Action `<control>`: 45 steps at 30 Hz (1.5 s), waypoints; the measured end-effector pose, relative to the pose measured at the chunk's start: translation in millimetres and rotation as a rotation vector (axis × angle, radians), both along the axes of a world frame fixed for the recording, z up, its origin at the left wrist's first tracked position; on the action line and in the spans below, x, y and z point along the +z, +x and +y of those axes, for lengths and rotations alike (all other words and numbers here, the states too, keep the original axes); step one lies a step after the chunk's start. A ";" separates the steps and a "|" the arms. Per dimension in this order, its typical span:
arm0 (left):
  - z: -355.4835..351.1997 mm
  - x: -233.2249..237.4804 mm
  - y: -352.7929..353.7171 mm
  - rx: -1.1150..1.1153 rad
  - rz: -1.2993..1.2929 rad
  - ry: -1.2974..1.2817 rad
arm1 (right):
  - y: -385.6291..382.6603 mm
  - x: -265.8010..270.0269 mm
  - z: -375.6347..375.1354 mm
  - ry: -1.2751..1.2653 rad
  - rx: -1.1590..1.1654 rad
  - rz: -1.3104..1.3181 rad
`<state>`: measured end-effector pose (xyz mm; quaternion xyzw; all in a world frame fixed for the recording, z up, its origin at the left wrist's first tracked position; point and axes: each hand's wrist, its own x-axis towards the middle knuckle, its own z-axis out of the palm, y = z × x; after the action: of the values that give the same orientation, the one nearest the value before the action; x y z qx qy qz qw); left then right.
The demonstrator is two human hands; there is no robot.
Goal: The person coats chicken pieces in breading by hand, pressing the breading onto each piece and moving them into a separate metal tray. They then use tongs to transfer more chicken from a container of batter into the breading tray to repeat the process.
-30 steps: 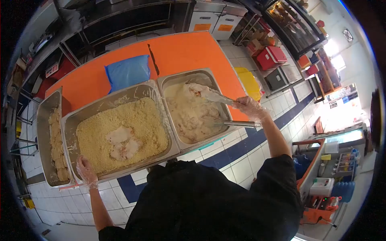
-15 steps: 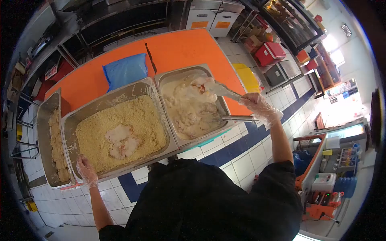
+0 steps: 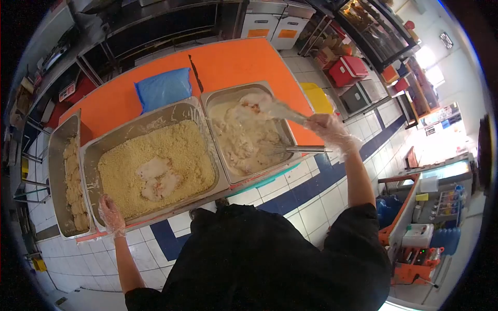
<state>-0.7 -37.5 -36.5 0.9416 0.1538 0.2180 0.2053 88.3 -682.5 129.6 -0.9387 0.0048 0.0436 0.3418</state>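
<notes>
My right hand, in a clear plastic glove, is closed around tongs. Their far end is at a batter-coated piece of meat above the steel pan of pale batter. A whisk leans in that batter, its handle over the rim below my right hand. My left hand, gloved too, grips the front left corner of the wide crumb pan. Wet, batter-covered pieces lie on the crumbs inside it.
Left of the crumbs stands a narrower pan holding several coated pieces. A blue plastic bag lies on the orange table behind the pans. Beyond the table are a yellow container and a red cooler.
My right hand and the tongs have shifted slightly left and up over the batter. The left hand has barely moved at the pan's corner.
</notes>
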 end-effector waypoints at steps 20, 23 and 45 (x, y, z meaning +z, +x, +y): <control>8.4 -9.1 -4.3 0.022 0.016 0.081 | -12.4 28.4 86.4 -0.667 0.526 0.351; 1.9 0.3 -4.9 0.051 0.068 -0.006 | -6.5 13.7 95.2 -0.909 0.638 0.443; 9.5 -4.2 -0.9 0.032 -0.027 -0.011 | 24.8 -21.4 95.3 -1.168 0.622 0.250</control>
<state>-1.6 -28.0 -40.8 0.9349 0.1673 0.2330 0.2090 113.1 -587.3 108.2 -0.9150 -0.2036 0.2387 -0.2538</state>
